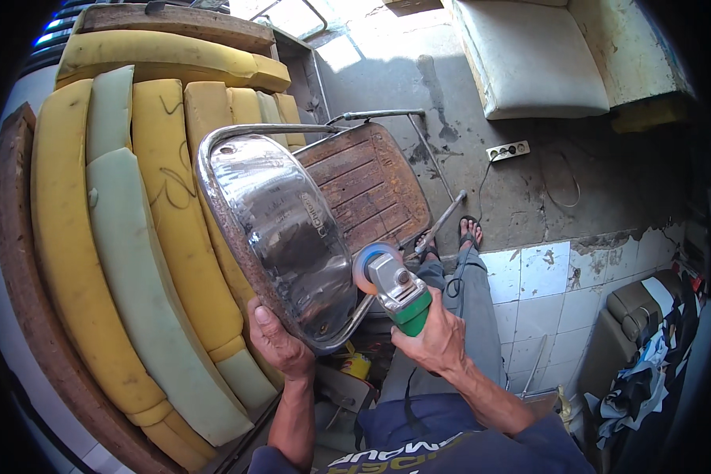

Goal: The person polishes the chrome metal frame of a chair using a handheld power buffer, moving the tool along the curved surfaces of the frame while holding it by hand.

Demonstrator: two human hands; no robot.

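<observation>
A folding metal chair stands tilted before me, its shiny backrest framed by a rust-spotted tube and its ribbed seat brown with rust. My left hand is closed around the lower left part of the backrest's frame; its thumb shows while the other fingers are partly hidden. In my right hand is an angle grinder with a green body and silver head. Its orange-rimmed disc meets or nearly meets the backrest's right edge. A dark cord hangs near my leg.
Yellow and pale green foam cushions fill the left side, inside a wooden frame. A white power strip lies on the grey floor. A pale upholstered seat stands at the far right, with scraps of cloth nearer on the right.
</observation>
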